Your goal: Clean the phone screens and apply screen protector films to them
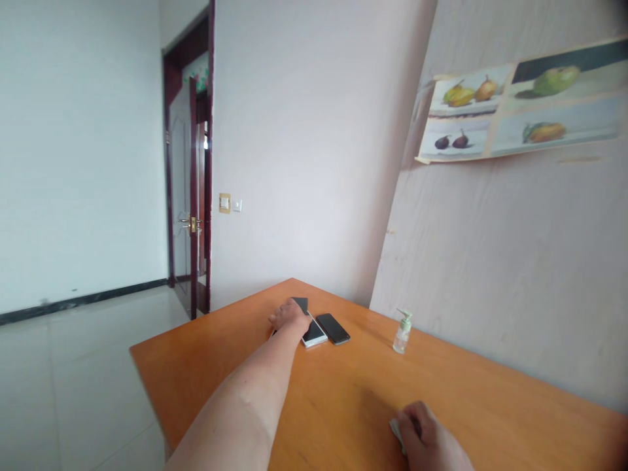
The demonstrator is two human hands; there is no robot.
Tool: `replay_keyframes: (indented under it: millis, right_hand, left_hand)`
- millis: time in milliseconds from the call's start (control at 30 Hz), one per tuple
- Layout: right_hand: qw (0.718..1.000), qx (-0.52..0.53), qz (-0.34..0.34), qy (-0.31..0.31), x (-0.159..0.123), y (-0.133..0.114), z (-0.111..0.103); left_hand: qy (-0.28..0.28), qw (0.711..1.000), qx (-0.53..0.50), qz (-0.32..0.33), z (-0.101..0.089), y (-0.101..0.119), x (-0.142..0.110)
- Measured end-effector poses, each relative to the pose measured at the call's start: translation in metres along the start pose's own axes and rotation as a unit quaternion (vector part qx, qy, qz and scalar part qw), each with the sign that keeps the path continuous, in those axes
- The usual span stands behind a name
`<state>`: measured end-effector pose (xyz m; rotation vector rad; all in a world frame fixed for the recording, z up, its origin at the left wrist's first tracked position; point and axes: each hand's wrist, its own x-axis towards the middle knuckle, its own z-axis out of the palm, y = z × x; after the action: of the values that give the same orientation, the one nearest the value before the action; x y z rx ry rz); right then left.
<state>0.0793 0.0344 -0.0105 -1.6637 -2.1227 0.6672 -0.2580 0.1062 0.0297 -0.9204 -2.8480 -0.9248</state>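
My left hand [289, 316] reaches to the far corner of the table, its fingers bent down over a dark flat thing [300, 303] that sticks out beyond it. The hand covers most of that thing. Beside the hand lies a white-edged phone [314, 335] with a dark screen, partly hidden by the wrist. To its right is a black phone [334, 328], lying flat. Near the front of the table, my right hand [422, 435] is closed around a folded whitish cloth [397, 434], of which only an edge shows.
A clear pump bottle [401, 335] with a pale green top stands upright on the orange wooden table [333, 399]. Behind it leans a pale board [481, 261] with fruit pictures [464, 118]. A door [181, 196] stands ajar at the left, beyond the tiled floor.
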Motion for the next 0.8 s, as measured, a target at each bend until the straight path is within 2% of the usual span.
replay_keyframes:
  millis: [233, 400, 500, 600, 700, 800]
  right_hand:
    - [1.000, -0.008, 0.015, 0.022, -0.005, -0.006, -0.001]
    - [0.999, -0.005, -0.008, 0.050, -0.005, -0.005, 0.000]
    - [0.998, -0.002, -0.006, 0.060, -0.003, -0.004, 0.001]
    - [0.997, 0.018, -0.011, 0.069, -0.001, -0.004, 0.001]
    - [0.995, 0.047, -0.011, 0.090, 0.001, -0.003, -0.003]
    - [0.990, 0.058, 0.025, 0.129, -0.001, 0.002, -0.018]
  left_hand:
    - [0.029, 0.999, -0.020, -0.014, -0.006, -0.002, 0.000]
    - [0.044, 0.997, -0.056, 0.004, -0.019, -0.004, -0.019]
    - [0.044, 0.995, -0.086, 0.036, -0.029, -0.003, -0.045]
    - [0.039, 0.988, -0.114, 0.091, -0.035, 0.002, -0.084]
    - [0.019, 0.977, -0.144, 0.158, -0.033, 0.013, -0.128]
    - [-0.029, 0.954, -0.217, 0.205, -0.025, 0.028, -0.170]
